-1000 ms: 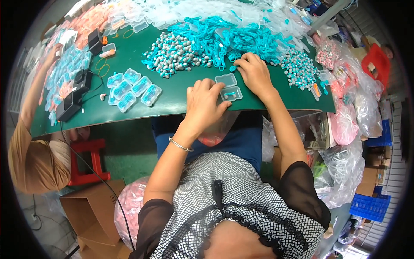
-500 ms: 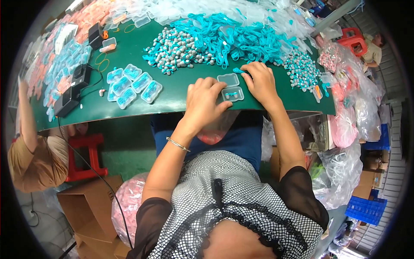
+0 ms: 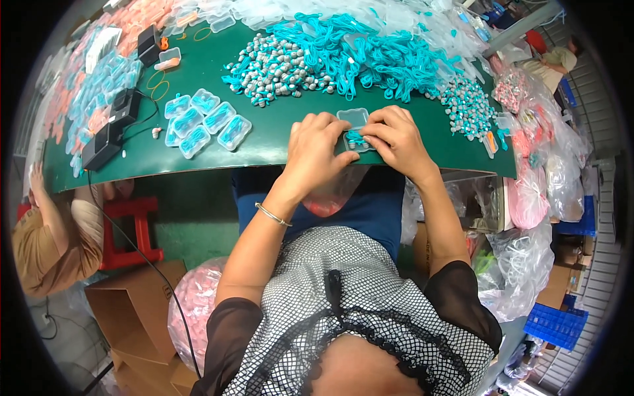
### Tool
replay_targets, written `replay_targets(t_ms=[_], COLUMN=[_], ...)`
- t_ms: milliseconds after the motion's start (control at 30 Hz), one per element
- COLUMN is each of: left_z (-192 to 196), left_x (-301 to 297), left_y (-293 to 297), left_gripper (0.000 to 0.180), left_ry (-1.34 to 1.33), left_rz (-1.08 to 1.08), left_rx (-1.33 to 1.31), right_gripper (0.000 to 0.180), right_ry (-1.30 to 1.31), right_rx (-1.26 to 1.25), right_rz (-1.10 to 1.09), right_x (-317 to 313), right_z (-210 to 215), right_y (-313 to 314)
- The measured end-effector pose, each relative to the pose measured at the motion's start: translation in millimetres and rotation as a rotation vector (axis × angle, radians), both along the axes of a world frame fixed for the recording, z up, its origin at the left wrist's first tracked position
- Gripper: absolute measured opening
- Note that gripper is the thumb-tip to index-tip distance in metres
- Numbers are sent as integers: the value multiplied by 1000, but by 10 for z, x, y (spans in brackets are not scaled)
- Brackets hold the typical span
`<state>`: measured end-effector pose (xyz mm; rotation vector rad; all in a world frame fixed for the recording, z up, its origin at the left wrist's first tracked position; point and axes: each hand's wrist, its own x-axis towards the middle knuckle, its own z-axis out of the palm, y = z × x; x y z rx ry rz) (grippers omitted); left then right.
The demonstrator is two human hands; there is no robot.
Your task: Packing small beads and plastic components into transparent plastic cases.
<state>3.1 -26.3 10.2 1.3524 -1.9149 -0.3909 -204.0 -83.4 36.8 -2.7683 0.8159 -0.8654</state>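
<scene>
A small clear plastic case (image 3: pixel 352 117) lies with its lid folded back near the table's front edge. My left hand (image 3: pixel 314 148) grips its left side, the forefinger by the hinge and the thumb at the near corner. Inside the case's lower half sits a coiled teal cord (image 3: pixel 355 138) with small grey-and-teal pieces. The closed fingers of my right hand (image 3: pixel 401 142) press on this cord from the right and partly hide it. Farther back are a heap of teal cords (image 3: pixel 376 56) and a pile of grey-and-teal earplugs (image 3: pixel 271 69).
Several closed cases with teal contents (image 3: pixel 205 122) lie to the left. Black box-shaped devices (image 3: pixel 102 146) with a cable stand at the far left. More small teal-and-grey pieces (image 3: pixel 465 105) lie on the right. A co-worker (image 3: pixel 56 244) sits beyond the left table end.
My right hand has come down and left from behind the case, bringing a teal cord into its lower half. My left hand stays at the case's left side.
</scene>
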Motion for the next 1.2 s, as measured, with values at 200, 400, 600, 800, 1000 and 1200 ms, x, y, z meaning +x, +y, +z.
replay_targets(t_ms=[200,400,600,800,1000,1200], left_z=[1,-30,35,-40,-54,57], left_x=[-3,0,-22,-70,59,318], left_y=[14,24,64,20,33,147], left_gripper=[48,50,52,32,17,17], left_ry=[-8,-32,4,-62,66,1], left_rz=[3,-3,-2,-11,-72,7], left_rx=[-20,-85,-83,-200,-243,-255], right_gripper=[18,18,26,30,25,25], right_ry=[-93,-102,-162,-136,-226,-103], right_rx=[121,201,225,142,245,400], right_rz=[-67,-127,19,-26,10,139], right_x=[-9,79,-55,-20,130,344], right_z=[-40,-132,-68,-121,-200,-55], right_y=[-52,-236,-95,150,189,49])
